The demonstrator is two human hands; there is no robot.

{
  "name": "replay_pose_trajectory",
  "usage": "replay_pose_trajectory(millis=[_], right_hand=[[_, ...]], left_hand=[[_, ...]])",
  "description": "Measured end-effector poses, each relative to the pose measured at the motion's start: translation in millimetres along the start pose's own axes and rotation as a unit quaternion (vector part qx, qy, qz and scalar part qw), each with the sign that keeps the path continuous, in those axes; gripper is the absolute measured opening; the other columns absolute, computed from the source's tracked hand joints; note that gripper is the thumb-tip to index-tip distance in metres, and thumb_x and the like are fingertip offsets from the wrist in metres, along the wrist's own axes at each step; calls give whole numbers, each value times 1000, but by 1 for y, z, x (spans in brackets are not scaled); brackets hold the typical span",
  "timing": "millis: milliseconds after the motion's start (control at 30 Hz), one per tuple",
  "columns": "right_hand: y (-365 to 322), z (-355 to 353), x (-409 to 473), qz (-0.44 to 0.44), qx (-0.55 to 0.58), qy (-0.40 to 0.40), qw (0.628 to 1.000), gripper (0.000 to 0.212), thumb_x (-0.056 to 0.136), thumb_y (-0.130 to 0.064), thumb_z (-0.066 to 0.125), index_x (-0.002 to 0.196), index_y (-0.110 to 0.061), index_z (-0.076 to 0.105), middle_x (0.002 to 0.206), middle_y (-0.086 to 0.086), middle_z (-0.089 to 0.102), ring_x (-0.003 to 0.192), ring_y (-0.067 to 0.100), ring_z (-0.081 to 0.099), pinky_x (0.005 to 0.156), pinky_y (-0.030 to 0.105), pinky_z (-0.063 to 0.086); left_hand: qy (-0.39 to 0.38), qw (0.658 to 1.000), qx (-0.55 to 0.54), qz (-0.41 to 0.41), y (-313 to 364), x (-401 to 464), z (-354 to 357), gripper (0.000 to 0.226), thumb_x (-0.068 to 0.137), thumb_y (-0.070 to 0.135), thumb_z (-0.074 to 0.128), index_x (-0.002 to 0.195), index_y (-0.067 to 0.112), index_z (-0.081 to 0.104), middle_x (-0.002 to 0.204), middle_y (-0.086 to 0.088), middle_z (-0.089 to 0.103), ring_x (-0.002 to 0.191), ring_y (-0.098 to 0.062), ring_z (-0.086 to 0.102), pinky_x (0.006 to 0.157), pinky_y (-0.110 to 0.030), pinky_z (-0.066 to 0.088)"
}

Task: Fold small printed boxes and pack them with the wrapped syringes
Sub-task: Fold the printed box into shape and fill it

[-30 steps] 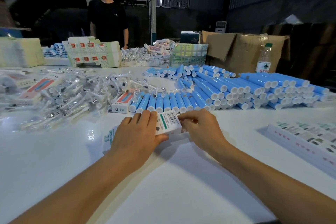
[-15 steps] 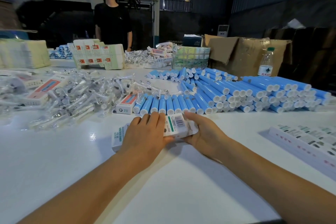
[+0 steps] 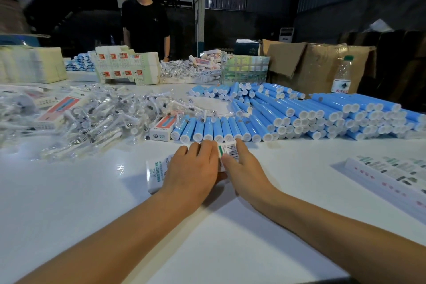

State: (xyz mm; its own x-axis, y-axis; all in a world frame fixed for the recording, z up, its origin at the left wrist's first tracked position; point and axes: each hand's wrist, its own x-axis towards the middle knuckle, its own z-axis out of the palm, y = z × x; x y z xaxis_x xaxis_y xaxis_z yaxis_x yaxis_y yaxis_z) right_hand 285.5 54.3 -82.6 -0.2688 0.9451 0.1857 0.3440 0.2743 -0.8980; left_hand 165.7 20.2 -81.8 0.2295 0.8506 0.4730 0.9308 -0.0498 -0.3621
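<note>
White tabletop (image 3: 92,203) carries a small white printed cardboard box (image 3: 156,175) just before the row of blue plastic tubes (image 3: 219,128), left hand (image 3: 191,168) pressing it flat-fingered, right hand (image 3: 244,168) pinching its barcoded end, seemingly to fold the flap shut.

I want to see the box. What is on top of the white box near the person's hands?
The left hand lies over the middle of the white box, and the right hand covers its barcode end. The print beneath them, and anything inside, is hidden.
</note>
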Motion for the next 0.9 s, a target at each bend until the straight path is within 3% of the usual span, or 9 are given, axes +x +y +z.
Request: replay_pose_trajectory(millis=[67,133,200,267,467,533,633,900], right_hand=[[-2,-5,0,13,89,-19,996,40,99,-23,38,139,-16,40,134,-4,48,110,13,51,92,30,42],[-6,-13,3,36,230,-48,971,27,99,-18,38,104,-9,63,112,14,67,92,15,62,84,32,50],[-6,-23,7,42,311,-75,946,40,98,-11,40,78,-13,74,89,9,73,81,13,68,86,32,54],[-3,-28,8,24,316,-83,945,51,97,-3,39,69,-23,77,81,-1,74,79,11,69,88,34,52],[-1,-28,7,4,288,-63,956,52,98,-4,41,68,-30,75,82,-9,74,84,11,70,82,31,57],[0,-28,7,4,292,-64,954,45,98,-2,42,77,-26,73,82,-8,74,83,11,70,79,29,58],[-1,-27,8,20,302,-53,952,33,97,2,42,91,-21,66,82,-6,75,81,12,71,76,29,59],[-2,-25,9,64,338,-22,939,33,95,3,36,101,-17,61,92,7,70,88,18,65,80,30,56]], left_hand=[[-1,1000,-6,-22,-3,-1,-4,70,93,56,39,138,4,28,128,-9,43,109,-24,49,85,-33,39],[30,998,-33,-38,-8,-2,-9,72,81,55,61,124,-2,52,107,-12,59,88,-26,61,70,-34,48],[90,993,-64,-38,-13,-3,-5,66,67,46,77,108,-4,63,89,-15,64,70,-29,63,58,-34,50],[112,990,-76,-34,-15,-5,-4,64,66,43,79,107,-4,64,88,-16,65,70,-30,63,57,-35,51],[125,987,-100,-32,-17,-7,-5,65,67,42,78,109,-5,63,91,-16,65,74,-31,64,59,-37,53],[125,987,-103,-24,-17,-7,-4,65,68,41,77,111,-5,62,93,-16,65,75,-32,64,60,-38,53],[112,989,-93,-16,-17,-8,-4,67,68,43,77,112,-6,62,94,-17,65,76,-32,64,61,-39,53],[121,991,-50,-4,-12,-4,-4,69,66,45,79,107,-9,63,90,-19,65,74,-32,64,61,-36,54]])
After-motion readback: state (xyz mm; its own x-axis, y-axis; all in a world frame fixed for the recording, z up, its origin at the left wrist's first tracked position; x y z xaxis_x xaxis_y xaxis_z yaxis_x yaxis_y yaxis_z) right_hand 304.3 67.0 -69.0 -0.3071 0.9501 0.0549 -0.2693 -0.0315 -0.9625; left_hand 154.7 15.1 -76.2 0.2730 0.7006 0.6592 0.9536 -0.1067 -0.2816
